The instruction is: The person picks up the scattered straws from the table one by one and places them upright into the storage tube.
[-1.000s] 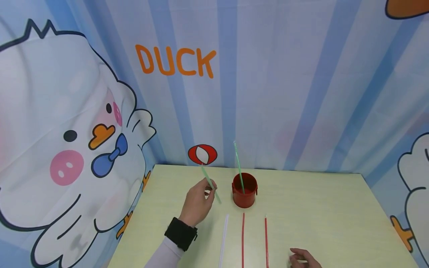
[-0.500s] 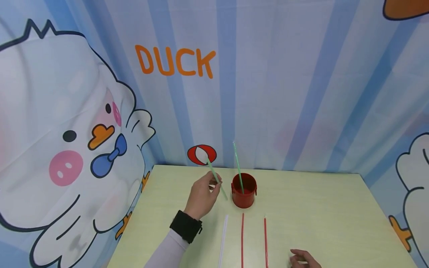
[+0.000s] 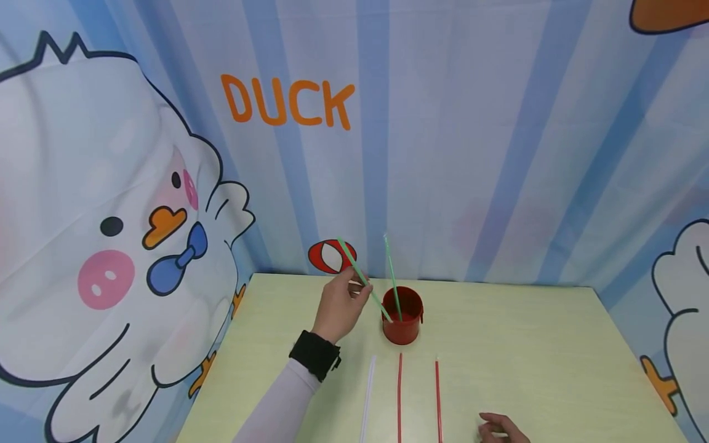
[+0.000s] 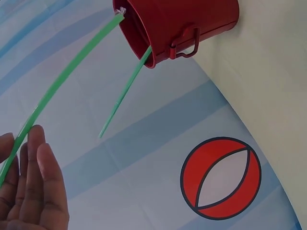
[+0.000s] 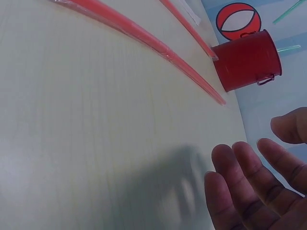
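Pinching a long, thin green plastic straw (image 4: pixel 67 72) between thumb and fingers, the left hand (image 3: pixel 340 306) is just beside a small round red bucket (image 3: pixel 402 332) with looped handles. The left grip is closed only at the straw, and the other fingers extend more loosely. This straw is tilted, its upper end to the left, and its lower end, which has a clear crinkled tip in the left wrist view, is at the mouth of the bucket; I cannot tell if it is already inside or touches the rim. A second green straw (image 3: pixel 392 271) stands in the bucket, leaning, with its top above the rim

On the pale yellow table (image 3: pixel 498 344), in front of the bucket, three straws lie nearly parallel and apart from one another: a whitish straw (image 3: pixel 368 397) at the left, a red straw (image 3: pixel 399 397) in the middle and another red straw (image 3: pixel 438 400) at the right. To the right of them is the right hand (image 3: pixel 503 429), with fingers loosely bent and thumb apart; its grip has hold of nothing. Behind the table hangs a blue and white striped cloth (image 3: pixel 432 154) with duck drawings
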Available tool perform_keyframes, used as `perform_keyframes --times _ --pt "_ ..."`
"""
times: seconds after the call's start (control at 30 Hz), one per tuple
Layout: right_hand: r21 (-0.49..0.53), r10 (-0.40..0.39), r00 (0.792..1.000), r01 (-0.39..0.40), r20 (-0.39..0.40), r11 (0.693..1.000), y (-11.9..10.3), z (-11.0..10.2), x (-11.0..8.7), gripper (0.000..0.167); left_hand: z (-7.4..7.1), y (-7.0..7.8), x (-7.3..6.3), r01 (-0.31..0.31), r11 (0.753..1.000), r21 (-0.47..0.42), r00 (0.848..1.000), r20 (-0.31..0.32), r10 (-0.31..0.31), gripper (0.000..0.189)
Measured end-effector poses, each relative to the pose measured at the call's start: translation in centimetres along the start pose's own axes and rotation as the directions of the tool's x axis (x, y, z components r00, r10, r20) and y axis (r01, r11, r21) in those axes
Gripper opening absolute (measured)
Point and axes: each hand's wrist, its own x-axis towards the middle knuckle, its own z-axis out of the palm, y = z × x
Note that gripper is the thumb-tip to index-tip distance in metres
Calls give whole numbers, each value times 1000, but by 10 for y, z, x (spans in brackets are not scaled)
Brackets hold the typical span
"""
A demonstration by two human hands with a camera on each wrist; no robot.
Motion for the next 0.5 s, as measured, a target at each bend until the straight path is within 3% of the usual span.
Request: perform_keyframes --times 0.5 --pt "35 8 1000 -7 -20 999 6 -3 -1 45 18 3 27 -25 999 43 999 25 24 10"
